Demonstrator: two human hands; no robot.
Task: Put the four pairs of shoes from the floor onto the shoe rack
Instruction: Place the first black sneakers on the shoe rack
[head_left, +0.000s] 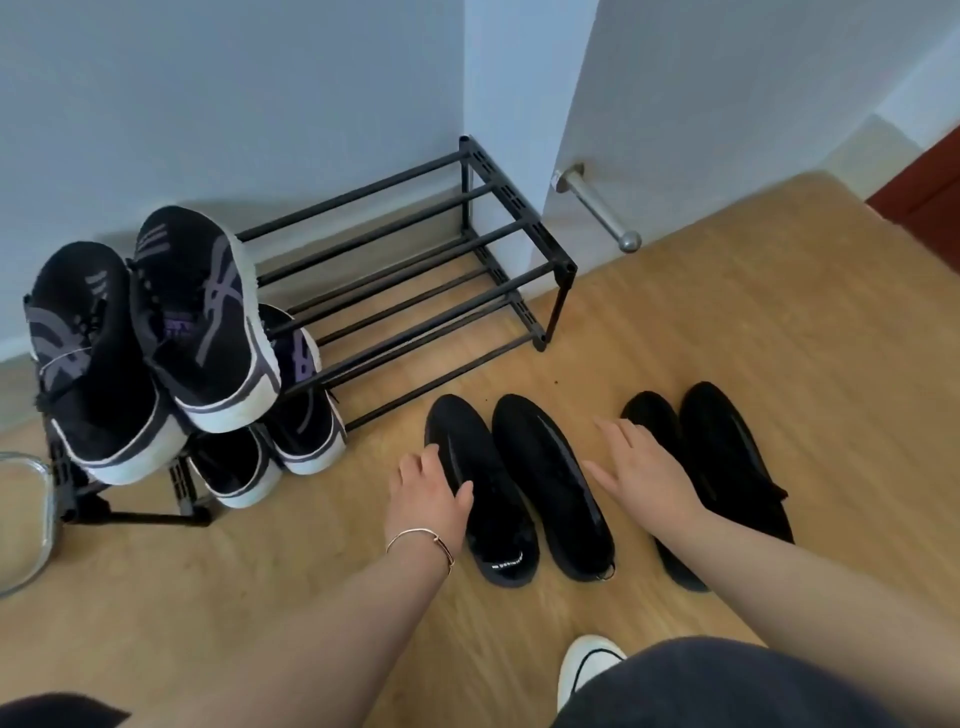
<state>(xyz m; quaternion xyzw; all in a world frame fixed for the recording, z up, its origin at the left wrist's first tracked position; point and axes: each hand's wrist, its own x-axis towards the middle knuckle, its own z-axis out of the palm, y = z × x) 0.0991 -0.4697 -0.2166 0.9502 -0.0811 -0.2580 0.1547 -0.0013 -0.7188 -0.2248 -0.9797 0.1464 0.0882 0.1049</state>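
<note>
A single head-worn wide-angle camera is looking steeply down and forward, close above the wooden floor (727, 322). It is taking in the shoe rack (415, 270) beyond the fingers (613, 431) and the wall corner behind.

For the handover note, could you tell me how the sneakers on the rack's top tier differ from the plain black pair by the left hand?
The top-tier sneakers have white soles and grey-purple stripes; the plain black pair is black all over. The sneakers sit tilted on the shoe rack; the black pair lies flat on the floor. The left hand touches only the black pair. Both uppers are black.
</note>
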